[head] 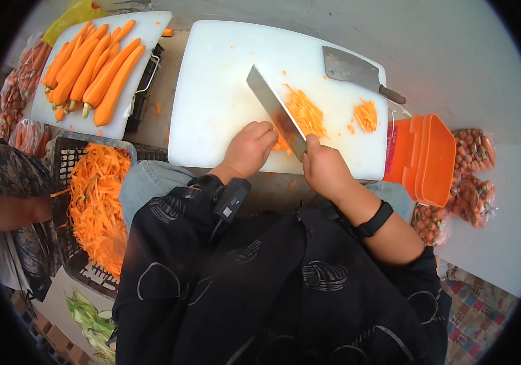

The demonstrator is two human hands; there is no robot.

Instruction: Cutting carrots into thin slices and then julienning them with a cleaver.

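My right hand [326, 168] grips a cleaver [275, 112] by its handle, the blade slanting up and left over a white cutting board [215, 91]. Close to the blade's left side, my left hand [252, 145] rests with curled fingers on orange carrot pieces [282, 145], which the fingers and blade partly hide. A heap of carrot shreds [306, 112] lies just right of the blade. Farther right is a smaller pile of carrot strips [365, 116]. A second cleaver [351, 68] lies flat near the board's upper right corner, its handle over the edge.
Peeled carrots [89, 68] lie on another white board [137, 41] at upper left. Below it stands a black crate [65, 159] of carrot peelings [98, 205], beside another person's arm [19, 211]. An orange bucket [429, 159] and bagged carrots [474, 150] are at right.
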